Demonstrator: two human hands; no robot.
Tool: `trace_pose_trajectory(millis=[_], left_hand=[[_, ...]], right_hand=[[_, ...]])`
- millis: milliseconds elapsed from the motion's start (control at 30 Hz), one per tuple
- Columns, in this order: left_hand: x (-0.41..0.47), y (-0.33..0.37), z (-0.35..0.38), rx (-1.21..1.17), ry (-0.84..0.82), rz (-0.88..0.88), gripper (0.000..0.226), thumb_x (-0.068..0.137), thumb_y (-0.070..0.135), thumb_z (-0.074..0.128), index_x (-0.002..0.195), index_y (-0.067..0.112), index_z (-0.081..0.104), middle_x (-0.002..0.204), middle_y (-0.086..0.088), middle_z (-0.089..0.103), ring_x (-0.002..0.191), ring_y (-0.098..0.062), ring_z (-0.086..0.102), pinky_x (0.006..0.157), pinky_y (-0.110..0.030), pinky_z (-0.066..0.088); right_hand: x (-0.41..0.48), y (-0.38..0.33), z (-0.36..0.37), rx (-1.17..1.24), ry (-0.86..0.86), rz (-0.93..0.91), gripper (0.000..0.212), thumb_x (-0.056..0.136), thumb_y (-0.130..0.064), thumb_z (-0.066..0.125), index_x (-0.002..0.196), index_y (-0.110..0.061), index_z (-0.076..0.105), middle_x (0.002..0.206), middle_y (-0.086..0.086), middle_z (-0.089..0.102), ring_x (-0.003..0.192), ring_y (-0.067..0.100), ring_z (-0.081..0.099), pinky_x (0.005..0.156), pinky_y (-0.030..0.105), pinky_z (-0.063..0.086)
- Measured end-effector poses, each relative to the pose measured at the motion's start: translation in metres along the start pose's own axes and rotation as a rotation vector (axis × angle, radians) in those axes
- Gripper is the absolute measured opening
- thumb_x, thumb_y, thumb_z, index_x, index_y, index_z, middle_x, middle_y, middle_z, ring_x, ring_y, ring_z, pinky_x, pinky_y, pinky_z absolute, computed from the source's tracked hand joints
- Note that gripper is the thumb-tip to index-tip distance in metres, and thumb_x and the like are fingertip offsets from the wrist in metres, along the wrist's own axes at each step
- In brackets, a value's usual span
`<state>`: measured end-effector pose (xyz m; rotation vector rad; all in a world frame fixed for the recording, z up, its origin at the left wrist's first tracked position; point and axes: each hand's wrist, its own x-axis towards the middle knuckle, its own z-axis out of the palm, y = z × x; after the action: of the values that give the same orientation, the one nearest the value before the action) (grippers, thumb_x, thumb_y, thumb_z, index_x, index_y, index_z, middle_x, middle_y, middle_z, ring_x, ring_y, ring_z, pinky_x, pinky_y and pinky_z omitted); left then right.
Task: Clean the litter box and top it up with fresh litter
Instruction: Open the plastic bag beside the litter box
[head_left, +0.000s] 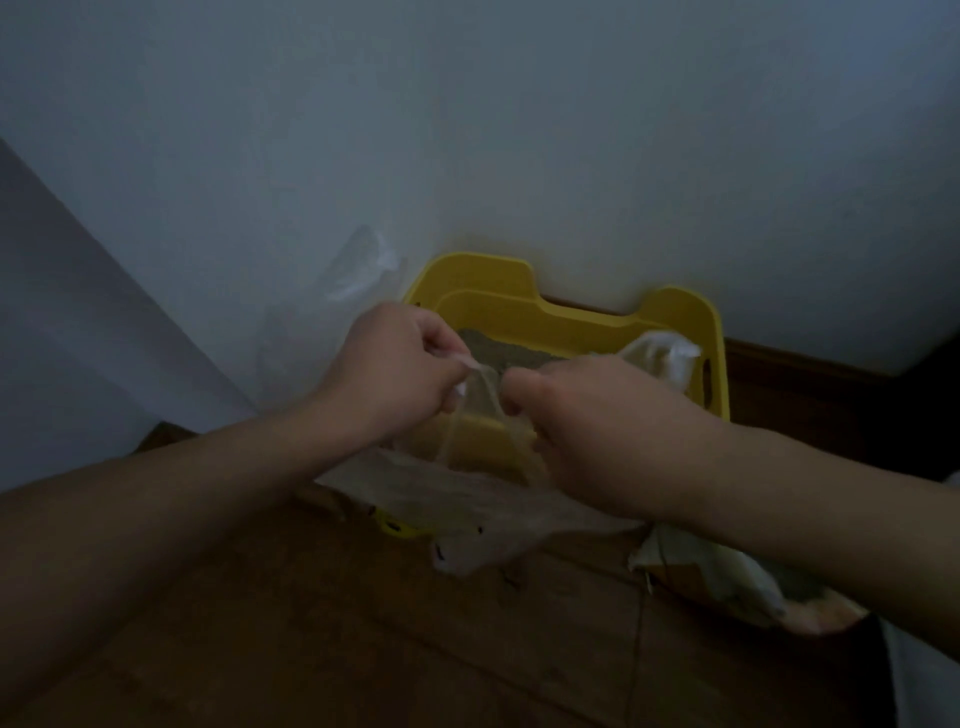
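Note:
A yellow litter box (524, 306) stands on the floor against the white wall, with grey litter (488, 347) visible inside. In front of it hangs a clear plastic bag (467, 499). My left hand (395, 374) and my right hand (587, 415) are both closed on the bag's top strips, which stretch between the two fists just above the box's near edge. The bag's body sags down to the floor below my hands. What the bag holds is too dim to tell.
A second clear bag (363, 265) leans on the wall left of the box. A white bag or cloth (660, 358) lies over the box's right side. Another crumpled bag (727, 577) lies on the wooden floor (363, 623) under my right forearm. The room is dim.

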<state>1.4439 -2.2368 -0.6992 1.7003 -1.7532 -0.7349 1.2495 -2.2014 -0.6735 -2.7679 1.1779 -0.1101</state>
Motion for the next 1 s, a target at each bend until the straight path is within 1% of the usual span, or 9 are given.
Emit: trace_pose_trajectory(millis=[100, 267, 400, 467, 600, 700, 767, 900, 1000], left_hand=[[-0.003, 0.002, -0.001, -0.07, 0.07, -0.033, 0.015, 0.085, 0.018, 0.075, 0.071, 0.018, 0.071, 0.053, 0.004, 0.069, 0.05, -0.01, 0.068, 0.059, -0.034, 0.059], [-0.013, -0.017, 0.009, -0.073, -0.007, -0.046, 0.017, 0.086, 0.019, 0.076, 0.07, 0.022, 0.069, 0.058, 0.002, 0.071, 0.056, -0.013, 0.069, 0.057, -0.033, 0.057], [-0.025, -0.033, 0.02, 0.223, -0.155, 0.145, 0.018, 0.084, 0.02, 0.076, 0.089, 0.031, 0.063, 0.09, 0.014, 0.064, 0.079, -0.007, 0.061, 0.068, -0.025, 0.051], [-0.031, -0.041, 0.019, 0.307, -0.113, 0.282, 0.043, 0.079, 0.016, 0.079, 0.111, 0.028, 0.053, 0.113, 0.011, 0.046, 0.087, -0.009, 0.053, 0.074, -0.02, 0.047], [-0.02, -0.061, 0.022, 0.453, -0.149, 0.588, 0.048, 0.068, 0.006, 0.08, 0.103, 0.02, 0.051, 0.107, 0.002, 0.041, 0.084, -0.009, 0.037, 0.079, -0.012, 0.042], [-0.008, -0.072, 0.031, 0.504, -0.419, 0.438, 0.052, 0.075, 0.013, 0.077, 0.11, 0.045, 0.057, 0.117, 0.016, 0.048, 0.098, -0.014, 0.044, 0.098, -0.042, 0.043], [-0.006, -0.081, 0.029, 0.703, -0.668, 0.334, 0.092, 0.073, 0.012, 0.081, 0.143, 0.047, 0.033, 0.152, 0.013, 0.017, 0.131, -0.018, 0.027, 0.11, -0.033, 0.027], [-0.002, -0.103, 0.02, 0.499, -0.665, 0.161, 0.137, 0.063, 0.021, 0.093, 0.151, 0.049, -0.008, 0.16, 0.015, -0.014, 0.151, -0.023, 0.007, 0.117, -0.037, 0.032], [0.0, -0.115, 0.015, 0.506, -0.655, 0.1, 0.145, 0.048, 0.07, 0.084, 0.143, 0.054, -0.024, 0.159, 0.02, -0.01, 0.151, -0.024, 0.013, 0.117, -0.046, 0.032]], right_hand=[[0.005, -0.011, 0.002, 0.096, 0.06, -0.057, 0.036, 0.084, -0.012, 0.065, 0.115, -0.026, 0.054, 0.1, -0.001, 0.065, 0.089, 0.023, 0.062, 0.07, 0.033, 0.047], [0.012, -0.001, 0.036, -0.016, -0.325, 0.055, 0.071, 0.085, -0.039, 0.07, 0.146, -0.025, 0.035, 0.134, 0.006, 0.054, 0.122, 0.029, 0.054, 0.096, 0.042, 0.05], [0.006, 0.006, 0.053, 0.055, -0.401, 0.124, 0.112, 0.067, -0.072, 0.074, 0.154, -0.03, 0.016, 0.16, -0.001, 0.027, 0.145, 0.026, 0.028, 0.117, 0.049, 0.032], [0.003, 0.012, 0.06, 0.049, -0.424, 0.156, 0.12, 0.064, -0.075, 0.073, 0.155, -0.03, 0.009, 0.163, -0.003, 0.017, 0.149, 0.025, 0.019, 0.12, 0.05, 0.024], [0.001, 0.028, 0.071, 0.028, -0.511, 0.202, 0.13, 0.059, -0.082, 0.071, 0.156, -0.034, -0.002, 0.166, -0.004, 0.01, 0.151, 0.028, 0.014, 0.121, 0.055, 0.016], [0.0, 0.035, 0.078, -0.053, -0.565, 0.17, 0.124, 0.059, -0.088, 0.062, 0.155, -0.04, 0.002, 0.166, -0.005, 0.008, 0.152, 0.03, 0.008, 0.119, 0.064, 0.006], [-0.001, 0.038, 0.081, -0.107, -0.596, 0.116, 0.106, 0.064, -0.09, 0.054, 0.153, -0.043, 0.02, 0.166, -0.006, 0.006, 0.153, 0.033, -0.006, 0.114, 0.071, -0.009], [-0.007, 0.044, 0.087, -0.14, -0.571, 0.037, 0.061, 0.085, -0.073, 0.049, 0.132, -0.037, 0.06, 0.164, -0.006, 0.014, 0.153, 0.026, -0.011, 0.112, 0.07, -0.015], [-0.015, 0.051, 0.091, -0.096, -0.512, -0.011, 0.044, 0.091, -0.063, 0.047, 0.104, -0.032, 0.076, 0.162, -0.013, 0.021, 0.154, 0.018, -0.01, 0.113, 0.069, -0.015]])
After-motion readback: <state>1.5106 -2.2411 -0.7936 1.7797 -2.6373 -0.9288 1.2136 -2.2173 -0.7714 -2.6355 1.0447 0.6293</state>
